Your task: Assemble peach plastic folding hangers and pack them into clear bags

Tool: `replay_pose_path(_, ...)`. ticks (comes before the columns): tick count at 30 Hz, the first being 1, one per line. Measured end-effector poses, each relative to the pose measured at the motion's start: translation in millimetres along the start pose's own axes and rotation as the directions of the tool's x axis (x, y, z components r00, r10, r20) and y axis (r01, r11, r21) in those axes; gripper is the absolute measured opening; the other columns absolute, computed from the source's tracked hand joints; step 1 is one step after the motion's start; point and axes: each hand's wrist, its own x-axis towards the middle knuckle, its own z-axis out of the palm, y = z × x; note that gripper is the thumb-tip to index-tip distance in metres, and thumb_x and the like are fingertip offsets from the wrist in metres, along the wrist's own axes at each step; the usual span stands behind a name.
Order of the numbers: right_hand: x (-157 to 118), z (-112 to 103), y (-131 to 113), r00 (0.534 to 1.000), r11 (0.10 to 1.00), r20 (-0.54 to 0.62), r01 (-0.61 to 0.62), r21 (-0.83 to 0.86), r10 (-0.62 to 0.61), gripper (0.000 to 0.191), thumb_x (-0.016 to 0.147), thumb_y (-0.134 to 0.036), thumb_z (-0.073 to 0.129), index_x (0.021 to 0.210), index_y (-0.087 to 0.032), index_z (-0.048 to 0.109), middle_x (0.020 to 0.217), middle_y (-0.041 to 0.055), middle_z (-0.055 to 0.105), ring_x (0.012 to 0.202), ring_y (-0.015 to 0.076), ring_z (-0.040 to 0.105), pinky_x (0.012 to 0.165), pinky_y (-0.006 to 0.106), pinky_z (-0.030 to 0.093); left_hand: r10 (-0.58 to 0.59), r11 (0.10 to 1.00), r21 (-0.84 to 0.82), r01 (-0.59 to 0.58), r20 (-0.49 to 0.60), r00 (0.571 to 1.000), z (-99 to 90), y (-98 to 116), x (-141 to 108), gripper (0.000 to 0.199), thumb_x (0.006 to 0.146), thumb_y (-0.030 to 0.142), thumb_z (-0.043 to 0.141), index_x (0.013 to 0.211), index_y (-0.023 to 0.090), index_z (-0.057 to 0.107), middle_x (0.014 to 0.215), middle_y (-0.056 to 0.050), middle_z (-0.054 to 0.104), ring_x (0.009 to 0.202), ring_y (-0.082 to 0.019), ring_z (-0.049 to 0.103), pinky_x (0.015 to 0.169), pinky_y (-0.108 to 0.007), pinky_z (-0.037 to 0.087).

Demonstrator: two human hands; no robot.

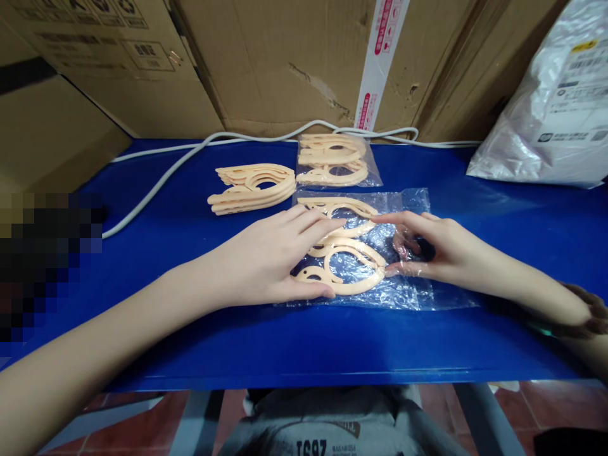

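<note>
Cream plastic folding hangers, folded up, lie side by side with a clear plastic bag around or under them; which one I cannot tell. My left hand rests flat over their left ends, thumb on the lower part and fingers on the upper. From the right, my right hand reaches over the bag. Its index finger and thumb are stretched apart, their tips touching the right ends of the hangers, and its other fingers curl underneath. Behind them lie a loose stack of folded hangers and a bagged set of hangers.
A white cable runs along the back of the blue table. Cardboard boxes stand behind it. A silvery mailing bag with a label sits at the back right. The table's front edge is close to my lap.
</note>
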Motion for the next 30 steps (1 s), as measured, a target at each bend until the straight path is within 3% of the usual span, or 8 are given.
replay_pose_path(4,0,0,0,1.000,1.000,0.000,0.012,-0.004,-0.012,0.072,0.091,-0.064,0.066,0.147,-0.020,0.053,0.076,-0.0022,0.060,0.063,0.0158,0.054,0.069,0.031,0.041,-0.004,1.000,0.018,0.004,0.001,1.000,0.6,1,1,0.076,0.096,0.061,0.057,0.150,0.009,0.042,0.142,-0.017,0.056,0.132,-0.032,0.052,0.116,-0.044,0.039)
replay_pose_path(12,-1,-2,4,1.000,0.999,0.001,0.021,0.035,-0.021,0.071,0.091,-0.060,0.069,0.148,-0.020,0.052,0.080,0.0000,0.063,0.068,0.0179,0.058,0.068,0.031,0.042,-0.010,0.997,-0.076,0.014,0.040,0.999,-6.1,-8,-5,0.088,0.090,0.071,0.060,0.155,0.017,0.036,0.151,-0.015,0.052,0.136,-0.032,0.051,0.110,-0.041,0.046)
replay_pose_path(21,0,0,3,0.999,0.999,-0.018,0.037,-0.008,-0.037,0.070,0.092,-0.061,0.068,0.146,-0.020,0.054,0.078,-0.0021,0.061,0.065,0.0158,0.058,0.069,0.031,0.042,-0.015,0.989,-0.145,0.020,0.035,0.999,-4.1,-12,-5,0.092,0.087,0.068,0.066,0.157,0.017,0.034,0.151,-0.015,0.052,0.137,-0.033,0.051,0.113,-0.044,0.044)
replay_pose_path(26,-1,-4,4,0.999,0.999,-0.011,0.045,-0.010,-0.045,0.064,0.095,-0.055,0.067,0.146,-0.019,0.052,0.079,-0.0024,0.061,0.067,0.0155,0.059,0.069,0.031,0.043,-0.013,0.994,-0.109,0.006,-0.071,0.997,-16.3,-20,-6,0.085,0.090,0.069,0.062,0.157,0.023,0.035,0.155,-0.011,0.048,0.138,-0.032,0.049,0.116,-0.046,0.042)
replay_pose_path(30,-1,-10,5,0.999,0.998,-0.043,0.030,-0.057,-0.033,0.057,0.098,-0.048,0.061,0.146,-0.018,0.052,0.079,-0.0017,0.063,0.068,0.0167,0.060,0.068,0.032,0.043,-0.085,0.994,0.052,0.096,-0.183,0.979,-38.3,-44,-13,0.076,0.098,0.064,0.054,0.154,0.016,0.038,0.150,-0.013,0.049,0.136,-0.030,0.047,0.117,-0.051,0.038)
